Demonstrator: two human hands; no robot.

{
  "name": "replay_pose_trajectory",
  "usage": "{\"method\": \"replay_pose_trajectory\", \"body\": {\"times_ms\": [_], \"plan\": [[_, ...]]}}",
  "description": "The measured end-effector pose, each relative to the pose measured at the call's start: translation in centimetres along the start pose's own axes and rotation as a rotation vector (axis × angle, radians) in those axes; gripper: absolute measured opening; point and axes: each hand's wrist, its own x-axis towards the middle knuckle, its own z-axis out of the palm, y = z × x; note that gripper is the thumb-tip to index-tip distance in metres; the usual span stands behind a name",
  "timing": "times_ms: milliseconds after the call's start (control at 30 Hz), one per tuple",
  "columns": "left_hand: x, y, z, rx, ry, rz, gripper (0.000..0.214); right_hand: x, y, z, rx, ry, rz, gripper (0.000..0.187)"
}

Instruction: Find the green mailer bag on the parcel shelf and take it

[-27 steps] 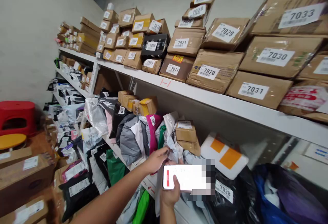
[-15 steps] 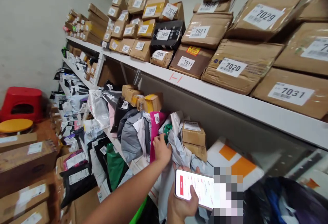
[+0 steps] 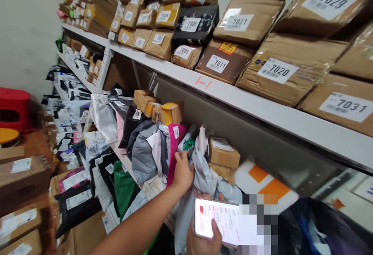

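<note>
My left hand [image 3: 183, 171] reaches into the soft mail bags on the middle shelf, its fingers pressed against a pink bag [image 3: 174, 146] and a grey-white bag [image 3: 204, 173] beside it. Whether it grips one is unclear. My right hand [image 3: 204, 241] holds a lit smartphone [image 3: 217, 220] low in front, thumb on the screen. Two small brown boxes [image 3: 223, 156] are stacked just right of the bags. A white parcel with orange squares [image 3: 262, 181] lies further right.
The top shelf [image 3: 233, 97] carries numbered cardboard boxes such as 7020 [image 3: 276, 70] and 7031 [image 3: 344, 107]. More bags fill the lower shelves at left. Boxes [image 3: 23, 175] and a red stool [image 3: 13, 107] stand on the floor at left. Dark bags [image 3: 320, 227] lie at lower right.
My left hand moved up from beside the phone into the bags by the pink one. The phone dropped lower in view. My view shifted closer to the shelves.
</note>
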Motion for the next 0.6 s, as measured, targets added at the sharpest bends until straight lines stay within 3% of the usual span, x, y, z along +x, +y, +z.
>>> {"method": "replay_pose_trajectory", "body": {"times_ms": [67, 167, 367, 467, 600], "plan": [[1.0, -0.2, 0.2, 0.11, 0.07, -0.125, 0.048, -0.2, 0.1, 0.9, 0.073, 0.07, 0.019, 0.057], [2.4, -0.7, 0.6, 0.246, -0.005, -0.214, 0.037, -0.1, -0.1, 1.6, 0.124, 0.124, 0.055, 0.058], [3.4, -1.5, -0.1, 0.385, -0.1, -0.003, 0.016, 0.4, -0.1, 1.1, 0.125, 0.105, 0.107, 0.06], [1.9, -0.9, -1.9, 0.401, -0.03, 0.108, 0.017, 0.4, 0.3, 1.0, 0.17, 0.089, 0.157, 0.059], [-3.7, -1.9, -5.9, 0.373, 0.122, 0.19, 0.034, 0.3, 0.5, 1.3, 0.212, 0.074, 0.219, 0.054]]}}
